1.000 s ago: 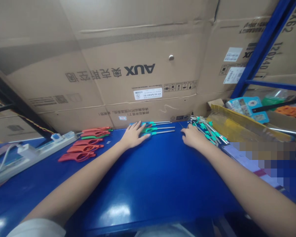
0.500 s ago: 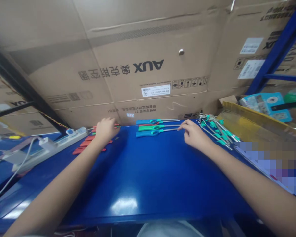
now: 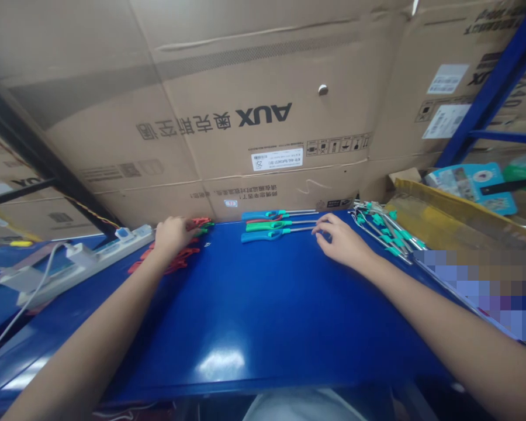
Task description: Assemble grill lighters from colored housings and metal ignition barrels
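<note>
Left hand (image 3: 173, 237) is covering red plastic handles (image 3: 182, 257), far left.
Its fingers I can't make out; the right hand (image 3: 344, 242) is hovering, fingers slightly apart, by far blue and green plastic-handled metal rods (image 3: 263, 235).

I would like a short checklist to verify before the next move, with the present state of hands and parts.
1. Left hand at the red handles: ok.
2. Left hand's grip on a handle: cannot tell, fingers hidden.
3. Right hand beside the metal tips of the blue- and green-handled tools: ok.
4. Right fingertips clear of those tips: cannot tell.
5. Those tools laid roughly parallel: ok.
6. Metal rods with teal parts in neat order: not ok, jumbled.
</note>
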The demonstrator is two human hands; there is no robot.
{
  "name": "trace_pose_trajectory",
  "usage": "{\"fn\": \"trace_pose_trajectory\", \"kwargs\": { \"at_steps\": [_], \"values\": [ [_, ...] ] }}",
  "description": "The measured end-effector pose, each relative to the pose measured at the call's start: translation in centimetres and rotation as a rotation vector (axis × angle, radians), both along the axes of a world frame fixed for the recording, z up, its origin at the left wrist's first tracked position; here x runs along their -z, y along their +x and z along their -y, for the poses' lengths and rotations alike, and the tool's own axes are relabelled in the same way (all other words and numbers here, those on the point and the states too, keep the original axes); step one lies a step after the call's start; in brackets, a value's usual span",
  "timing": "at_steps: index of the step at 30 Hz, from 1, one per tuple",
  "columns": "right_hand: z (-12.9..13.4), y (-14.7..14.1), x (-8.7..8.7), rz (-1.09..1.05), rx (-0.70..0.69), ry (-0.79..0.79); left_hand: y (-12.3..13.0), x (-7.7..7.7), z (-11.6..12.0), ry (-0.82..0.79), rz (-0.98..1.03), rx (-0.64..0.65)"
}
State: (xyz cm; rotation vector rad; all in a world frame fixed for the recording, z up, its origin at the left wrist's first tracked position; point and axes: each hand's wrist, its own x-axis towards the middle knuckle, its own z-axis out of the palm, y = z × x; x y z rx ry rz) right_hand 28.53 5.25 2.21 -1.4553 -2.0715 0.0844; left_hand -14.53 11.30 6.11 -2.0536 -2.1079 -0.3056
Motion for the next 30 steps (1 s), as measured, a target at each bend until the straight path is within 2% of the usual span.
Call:
{"fn": "trace_pose_trajectory", "kwargs": {
  "at_steps": [5, 8, 10, 12, 14, 18, 20, 23, 27, 30],
  "values": [
    [0.3, -0.1, -0.3, -0.011, -0.014, 0.009, 1.6, -1.7, 0.9, 0.082, -0.100, -0.002],
    [0.3, -0.2, -0.4, -0.035, -0.047, 0.027, 4.2, -2.4, 2.5, 0.111, -0.124, 0.096],
    [0.4, -0.3, -0.6, -0.067, -0.119, 0.072, 6.8, -2.2, 4.2, 0.117, -0.125, 0.191],
    [0.8, -0.5, -0.8, -0.104, -0.253, 0.119, 9.6, -1.6, 6.3, 0.078, -0.109, 0.332],
    [1.4, -0.7, -1.1, -0.133, -0.423, 0.106, 12.4, -0.4, 8.4, -0.003, -0.071, 0.551],
    [3.2, -1.8, -1.5, -0.146, -0.700, -0.102, 16.1, 2.7, 11.5, -0.100, 0.033, 0.798],
    [3.8, -2.5, -1.3, -0.086, -0.796, -0.205, 16.9, 4.2, 12.2, -0.093, 0.171, 0.877],
    [4.0, -3.0, -0.9, 0.059, -0.817, -0.307, 17.1, 5.5, 12.4, -0.083, 0.364, 0.971],
    [3.5, -2.5, -0.9, 0.116, -0.765, -0.356, 16.4, 5.5, 11.9, -0.091, 0.457, 1.010],
    [3.0, -1.5, -1.5, 0.161, -0.709, -0.377, 15.5, 5.4, 11.0, -0.059, 0.402, 0.921]
  ]
}}
